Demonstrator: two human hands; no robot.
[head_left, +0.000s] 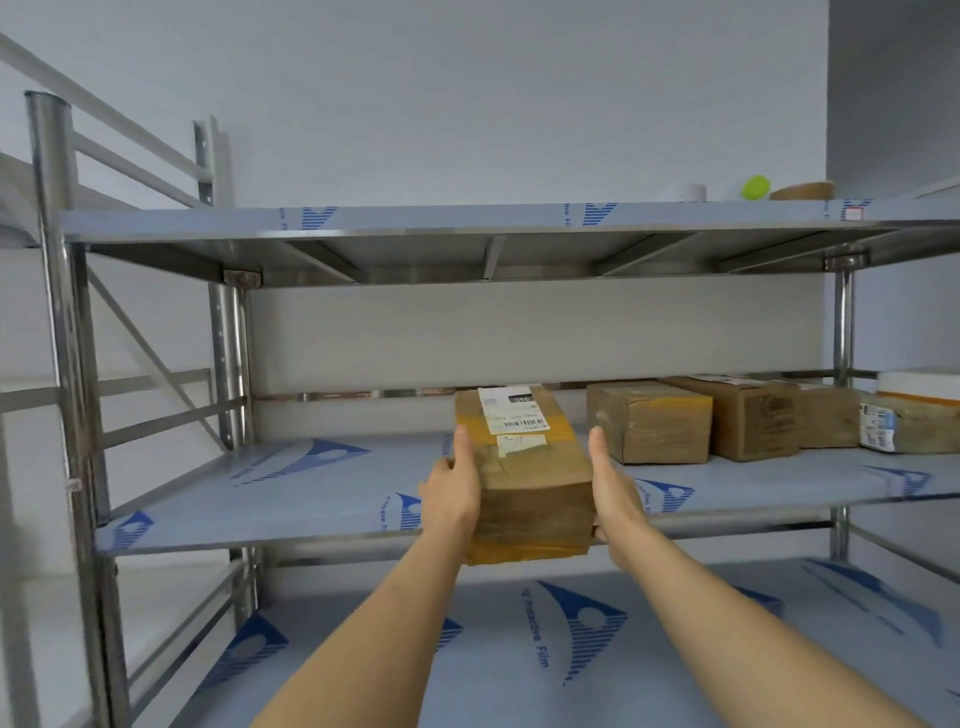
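Note:
A brown cardboard box (524, 483) with yellow tape and a white shipping label on top is held lengthwise over the front of the middle shelf (311, 493). Its near end sticks out past the shelf's front edge. My left hand (452, 491) grips the box's left side, thumb on the top edge. My right hand (613, 488) grips its right side, thumb along the top edge and fingertips showing under the near corner. Whether the box's far end rests on the shelf I cannot tell.
The steel rack's shelves carry blue-printed protective film. To the right on the middle shelf stand several taped cardboard boxes (652, 423). On the top shelf (415, 218) sit a white roll, a green object (756, 188) and a tape roll. The lower shelf (519, 649) lies below my arms.

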